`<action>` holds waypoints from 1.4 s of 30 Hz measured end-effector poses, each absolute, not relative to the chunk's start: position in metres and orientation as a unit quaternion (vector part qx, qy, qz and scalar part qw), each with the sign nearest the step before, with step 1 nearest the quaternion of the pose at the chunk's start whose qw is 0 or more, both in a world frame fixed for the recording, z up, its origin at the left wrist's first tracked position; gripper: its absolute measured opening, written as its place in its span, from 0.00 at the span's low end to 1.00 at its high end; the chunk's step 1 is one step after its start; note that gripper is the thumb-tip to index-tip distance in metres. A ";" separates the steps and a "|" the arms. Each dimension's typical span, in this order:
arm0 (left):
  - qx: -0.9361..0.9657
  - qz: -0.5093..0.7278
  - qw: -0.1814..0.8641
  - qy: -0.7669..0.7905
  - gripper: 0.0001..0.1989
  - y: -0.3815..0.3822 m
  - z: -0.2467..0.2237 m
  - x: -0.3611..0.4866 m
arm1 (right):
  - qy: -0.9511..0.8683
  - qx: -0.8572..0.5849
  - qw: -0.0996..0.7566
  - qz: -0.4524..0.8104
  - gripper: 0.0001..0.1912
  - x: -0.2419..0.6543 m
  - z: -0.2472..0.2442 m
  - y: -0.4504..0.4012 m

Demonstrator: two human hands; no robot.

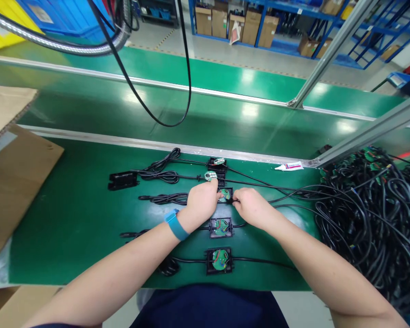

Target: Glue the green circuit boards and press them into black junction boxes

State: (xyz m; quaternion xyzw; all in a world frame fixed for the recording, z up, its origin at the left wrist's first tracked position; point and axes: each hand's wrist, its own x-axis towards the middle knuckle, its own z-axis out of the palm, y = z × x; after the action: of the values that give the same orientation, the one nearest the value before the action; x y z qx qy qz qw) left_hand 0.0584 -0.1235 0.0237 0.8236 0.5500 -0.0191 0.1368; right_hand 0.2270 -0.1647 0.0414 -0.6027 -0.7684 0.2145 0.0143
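Observation:
My left hand [203, 202], with a teal band on its wrist, closes on the left side of a small open black plastic case [229, 190]. Its thumb lies by the green circuit board [225, 196] inside. At the case's right end my right hand [254, 207] pinches the black cable where it enters; the fingertips partly hide that spot. Just beyond my left fingers, another round circuit board [211, 176] sits tilted by its case. The farthest case [217, 164] also holds a board. Nearer me lie two more open cases, one in the middle [221, 227] and one in front [219, 260].
A big tangle of black cables [358, 218] fills the right side. Beyond the cases lies a white tube [289, 166]. An empty black case part [123, 180] and coiled cables [160, 176] are on the left, near a cardboard box [20, 182]. A black cable loop [190, 82] hangs overhead.

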 end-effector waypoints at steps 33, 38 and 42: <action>0.863 -0.052 0.136 0.483 0.08 -0.111 0.028 0.060 | -0.788 -0.530 0.181 0.258 0.07 0.239 0.012 -0.184; 0.862 -0.047 0.151 0.482 0.07 -0.111 0.027 0.061 | -0.782 -0.555 0.172 0.225 0.06 0.243 0.014 -0.181; 0.859 -0.048 0.172 0.481 0.04 -0.110 0.028 0.063 | -0.806 -0.546 0.159 0.165 0.10 0.246 0.012 -0.175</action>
State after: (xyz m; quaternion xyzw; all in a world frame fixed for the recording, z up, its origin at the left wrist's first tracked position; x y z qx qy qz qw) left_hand 0.0630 -0.1103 0.0281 0.8587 0.4806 -0.0478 0.1717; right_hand 0.2457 -0.1755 0.0124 -0.5456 -0.8061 0.1654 0.1587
